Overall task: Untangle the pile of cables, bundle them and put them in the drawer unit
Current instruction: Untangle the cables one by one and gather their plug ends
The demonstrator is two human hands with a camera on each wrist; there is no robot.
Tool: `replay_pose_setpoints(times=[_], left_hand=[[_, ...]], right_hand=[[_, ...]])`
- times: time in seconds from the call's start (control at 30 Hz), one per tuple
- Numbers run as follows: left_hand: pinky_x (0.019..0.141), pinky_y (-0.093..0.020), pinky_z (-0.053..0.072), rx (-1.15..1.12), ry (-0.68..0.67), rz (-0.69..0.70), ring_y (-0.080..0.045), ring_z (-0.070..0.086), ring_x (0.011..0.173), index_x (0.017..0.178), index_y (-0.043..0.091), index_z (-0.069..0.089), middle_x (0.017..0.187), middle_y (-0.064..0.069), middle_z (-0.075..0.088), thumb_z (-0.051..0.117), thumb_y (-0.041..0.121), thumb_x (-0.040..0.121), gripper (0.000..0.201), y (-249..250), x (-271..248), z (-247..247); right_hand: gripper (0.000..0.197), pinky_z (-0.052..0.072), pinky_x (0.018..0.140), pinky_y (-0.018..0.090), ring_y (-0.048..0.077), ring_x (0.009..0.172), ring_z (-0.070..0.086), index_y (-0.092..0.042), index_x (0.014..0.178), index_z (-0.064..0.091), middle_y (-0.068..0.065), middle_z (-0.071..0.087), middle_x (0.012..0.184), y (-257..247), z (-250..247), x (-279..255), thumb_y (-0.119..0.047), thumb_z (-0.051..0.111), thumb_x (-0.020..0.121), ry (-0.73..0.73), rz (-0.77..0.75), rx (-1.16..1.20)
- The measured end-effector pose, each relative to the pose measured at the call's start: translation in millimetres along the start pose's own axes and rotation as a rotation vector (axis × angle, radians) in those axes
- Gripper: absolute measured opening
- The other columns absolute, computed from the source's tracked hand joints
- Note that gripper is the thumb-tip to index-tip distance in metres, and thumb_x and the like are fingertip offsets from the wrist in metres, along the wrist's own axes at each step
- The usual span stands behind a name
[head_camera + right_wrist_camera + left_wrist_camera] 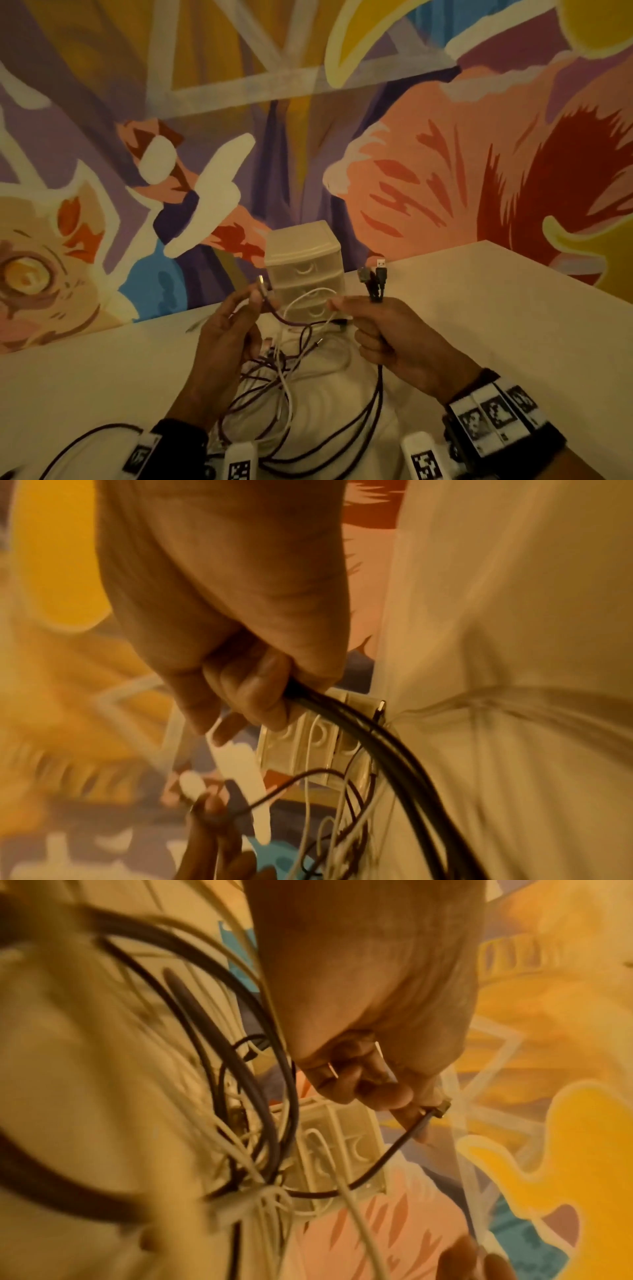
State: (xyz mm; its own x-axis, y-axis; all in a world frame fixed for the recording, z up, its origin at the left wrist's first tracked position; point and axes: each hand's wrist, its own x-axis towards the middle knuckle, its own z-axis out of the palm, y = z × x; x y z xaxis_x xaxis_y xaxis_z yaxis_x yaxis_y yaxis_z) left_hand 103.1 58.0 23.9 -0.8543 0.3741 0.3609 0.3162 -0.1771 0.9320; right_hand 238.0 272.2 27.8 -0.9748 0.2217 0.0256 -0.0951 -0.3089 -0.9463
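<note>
A tangle of dark purple and white cables (281, 373) lies on the table between my forearms. My right hand (376, 329) grips a doubled dark cable (387, 739); its USB plugs (375, 274) stick up above the fist. My left hand (236, 325) pinches the metal-tipped end of a purple cable (262, 286), held up in front of the drawer unit. In the left wrist view the same pinched cable (387, 1158) curves down from my fingertips (411, 1118). The small translucent white drawer unit (303, 260) stands behind both hands, its three drawers closed.
The pale table (513, 325) runs to a painted mural wall (411, 154) just behind the drawer unit. White tagged wrist devices (493, 418) sit on both forearms at the bottom edge.
</note>
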Motion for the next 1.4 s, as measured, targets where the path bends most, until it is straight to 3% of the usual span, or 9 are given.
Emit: replay_pose_setpoints(times=[0.17, 0.3, 0.53, 0.67, 0.73, 0.83, 0.97, 1.13, 1.4], left_hand=[[0.053, -0.028, 0.037, -0.031, -0.104, -0.002, -0.017, 0.044, 0.056, 0.111, 0.024, 0.078, 0.073, -0.011, 0.060, 0.080, 0.050, 0.090, 0.033, -9.6, -11.4, 1.3], [0.050, -0.020, 0.037, -0.022, -0.096, -0.036, -0.013, 0.038, 0.055, 0.103, 0.028, 0.082, 0.059, 0.000, 0.049, 0.080, 0.038, 0.088, 0.019, -7.2, -20.6, 12.1], [0.078, -0.020, 0.054, 0.208, -0.285, 0.071, -0.006, 0.067, 0.086, 0.126, 0.051, 0.069, 0.121, 0.019, 0.068, 0.055, 0.046, 0.107, 0.024, -11.2, -22.8, 9.5], [0.104, -0.018, 0.039, 0.553, -0.471, 0.108, 0.005, 0.048, 0.124, 0.108, 0.040, 0.076, 0.119, 0.028, 0.063, 0.043, 0.056, 0.108, 0.037, -17.6, -26.3, 8.9], [0.099, -0.023, 0.042, 0.545, -0.463, 0.115, 0.003, 0.050, 0.123, 0.103, 0.036, 0.074, 0.114, 0.023, 0.067, 0.044, 0.055, 0.108, 0.036, -17.8, -24.5, 5.9], [0.092, -0.020, 0.047, 0.437, -0.341, 0.153, -0.003, 0.058, 0.117, 0.097, 0.034, 0.073, 0.104, 0.017, 0.075, 0.052, 0.047, 0.109, 0.027, -19.4, -21.0, 3.0], [0.084, -0.020, 0.048, 0.414, -0.226, 0.203, -0.009, 0.061, 0.102, 0.097, 0.037, 0.074, 0.083, 0.014, 0.076, 0.062, 0.047, 0.103, 0.016, -22.0, -18.4, 3.8], [0.087, -0.025, 0.045, 0.491, -0.292, 0.205, -0.007, 0.059, 0.103, 0.099, 0.041, 0.076, 0.086, 0.022, 0.075, 0.067, 0.055, 0.097, 0.017, -25.9, -18.7, 5.7], [0.087, -0.022, 0.048, 0.608, -0.347, 0.110, 0.001, 0.061, 0.100, 0.095, 0.042, 0.078, 0.095, 0.017, 0.071, 0.071, 0.064, 0.091, 0.023, -33.7, -15.1, -4.8]], right_hand=[[0.020, 0.032, 0.046, 0.025, 0.007, 0.044, 0.039, -0.032, 0.112, 0.082, -0.010, 0.047, 0.053, 21.7, 26.7, 0.1, -0.029, 0.082, 0.093, 0.108, -0.112, -0.376], [0.021, 0.039, 0.047, 0.008, -0.007, 0.046, 0.056, -0.029, 0.113, 0.082, -0.022, 0.063, 0.056, 30.7, 29.8, 1.2, -0.023, 0.082, 0.093, 0.181, -0.217, -0.465], [0.021, 0.022, 0.049, 0.029, 0.009, 0.044, 0.025, -0.026, 0.100, 0.086, -0.009, 0.031, 0.051, 13.2, 44.0, -11.4, -0.040, 0.079, 0.086, 0.124, -0.249, -0.209], [0.031, 0.012, 0.048, 0.028, 0.011, 0.053, 0.007, -0.024, 0.113, 0.083, -0.009, 0.019, 0.060, -13.1, 29.4, -11.5, -0.033, 0.075, 0.085, 0.131, -0.308, 0.210], [0.044, 0.012, 0.050, 0.028, 0.013, 0.056, 0.006, -0.022, 0.128, 0.076, -0.005, 0.009, 0.067, -14.6, 12.5, -5.3, -0.035, 0.077, 0.086, 0.256, -0.310, 0.284], [0.030, 0.016, 0.046, 0.026, 0.009, 0.051, 0.015, -0.012, 0.105, 0.075, -0.006, 0.012, 0.068, 2.3, -1.5, 5.0, -0.036, 0.080, 0.089, 0.416, -0.166, 0.071], [0.058, 0.020, 0.044, 0.029, 0.011, 0.048, 0.021, 0.010, 0.115, 0.070, -0.004, 0.020, 0.061, 18.8, 12.2, 5.0, -0.041, 0.082, 0.090, 0.320, -0.018, -0.196], [0.036, 0.022, 0.048, 0.031, 0.013, 0.046, 0.025, -0.030, 0.064, 0.077, -0.003, 0.029, 0.053, 23.4, 36.2, -2.1, -0.053, 0.077, 0.091, 0.214, -0.045, -0.368], [0.032, 0.016, 0.053, 0.035, 0.019, 0.062, 0.011, -0.005, 0.110, 0.076, 0.004, 0.021, 0.072, 3.5, 9.7, 3.8, -0.034, 0.077, 0.096, 0.426, -0.376, -0.041]])
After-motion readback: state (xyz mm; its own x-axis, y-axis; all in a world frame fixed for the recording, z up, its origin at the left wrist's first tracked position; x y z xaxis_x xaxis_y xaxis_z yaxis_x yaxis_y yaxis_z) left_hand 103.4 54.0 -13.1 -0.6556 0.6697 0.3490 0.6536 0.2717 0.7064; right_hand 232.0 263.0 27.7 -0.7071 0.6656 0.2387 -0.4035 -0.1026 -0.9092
